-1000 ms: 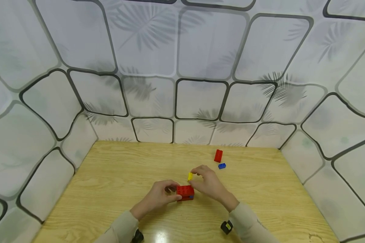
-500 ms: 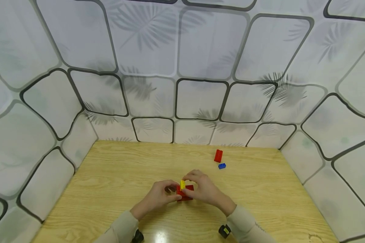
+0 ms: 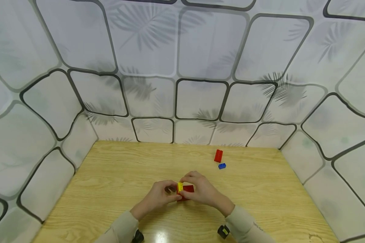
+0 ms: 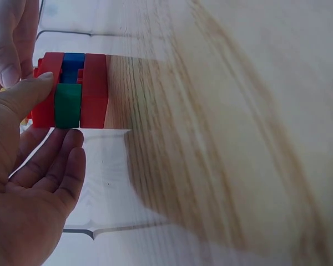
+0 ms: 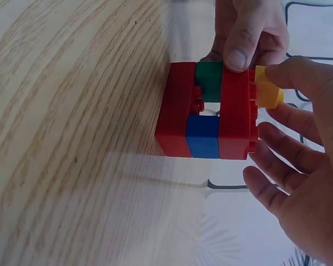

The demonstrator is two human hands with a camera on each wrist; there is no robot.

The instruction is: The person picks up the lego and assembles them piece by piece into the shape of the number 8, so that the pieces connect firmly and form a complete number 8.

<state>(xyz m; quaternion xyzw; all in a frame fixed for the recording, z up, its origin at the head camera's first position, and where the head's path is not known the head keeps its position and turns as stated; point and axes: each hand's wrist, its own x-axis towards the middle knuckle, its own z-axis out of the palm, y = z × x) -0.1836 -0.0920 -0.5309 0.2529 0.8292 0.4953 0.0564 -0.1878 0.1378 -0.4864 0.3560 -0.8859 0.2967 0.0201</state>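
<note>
Moved toward eight o'clock, the right hand [image 3: 203,190] pinches the yellow brick [image 5: 265,97], best pressed squarely while the left hand [image 3: 159,196] grips the stack [image 4: 68,98].

Bench [image 3: 124,162] is pale yellow wood grain, spans lower part of head view; bright glare spot [image 3: 161,236] at bottom centre. Back wall [image 3: 207,44] fills the top: whitish-grey, rounded black and grey outlines, grey leaf prints [image 3: 149,27]. Left wall [image 3: 15,145], right wall [image 3: 349,175]: similar outlines, angled along frame sides.
</note>
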